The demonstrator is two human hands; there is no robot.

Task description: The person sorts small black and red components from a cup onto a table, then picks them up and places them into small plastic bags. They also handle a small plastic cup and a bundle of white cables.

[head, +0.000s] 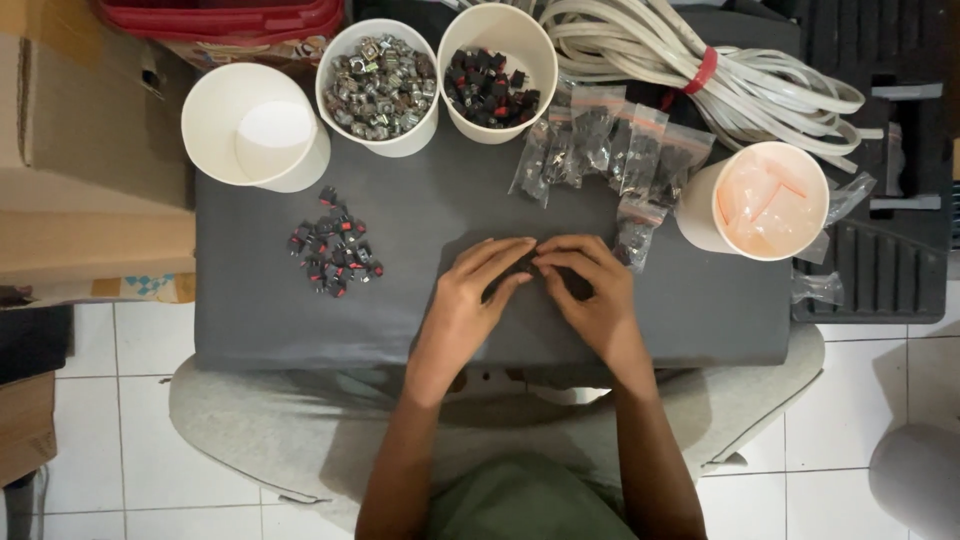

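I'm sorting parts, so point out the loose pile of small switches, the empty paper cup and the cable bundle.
pile of small switches (pixel 335 255): head view, pile's middle.
empty paper cup (pixel 215 120): head view, inner wall.
white cable bundle (pixel 770 95): head view, strands beside red tie.

We seem to be in a home set up for small piecework rather than a proper factory. We sit over a low desk (pixel 260 330) covered in grey cloth, on a white tiled floor (pixel 130 340). Paper cups (pixel 255 130) hold sorted metal parts (pixel 380 88) and small black and red switches (pixel 335 255), with little plastic bags (pixel 610 150), a bundle of white cable (pixel 720 70) and cardboard boxes (pixel 80 130) crowded around.
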